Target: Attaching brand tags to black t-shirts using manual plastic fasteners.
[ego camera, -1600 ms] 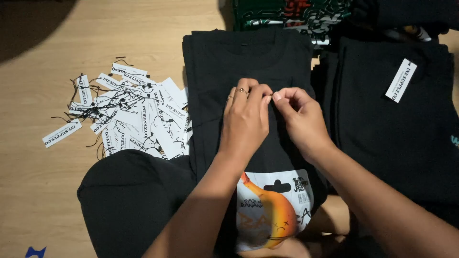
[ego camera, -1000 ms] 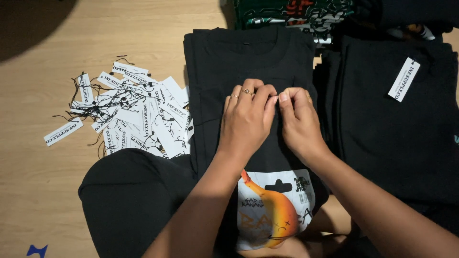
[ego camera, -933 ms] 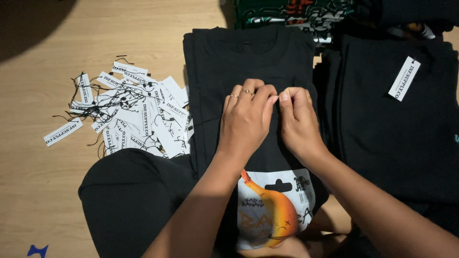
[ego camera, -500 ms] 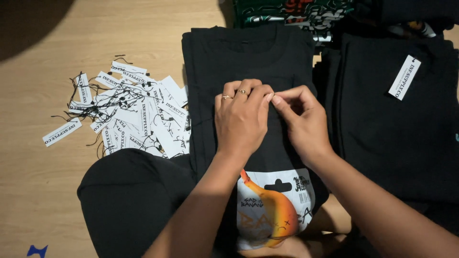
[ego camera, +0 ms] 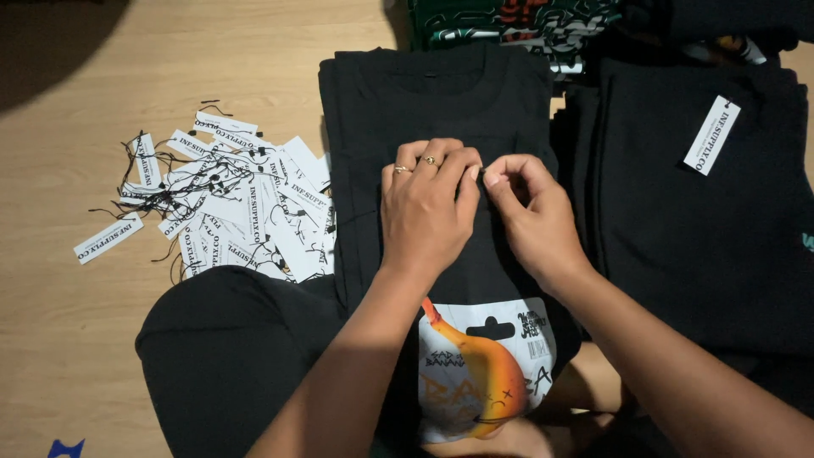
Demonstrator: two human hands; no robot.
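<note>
A folded black T-shirt lies on the wooden floor in front of me. My left hand, with two rings, presses flat on its middle. My right hand sits beside it, thumb and forefinger pinched together at the fabric near the left fingertips; whatever it pinches is too small to make out. A white card pack with an orange banana-shaped picture rests below my wrists on the shirt's near end.
A heap of white paper tags with black strings lies to the left. A stack of black shirts with one white tag sits at the right. Patterned green garments lie at the top. A dark-clothed knee is lower left.
Both hands stayed on the shirt's middle. The right fingers shifted slightly, from lying against the left hand to a pinch at the fabric.
</note>
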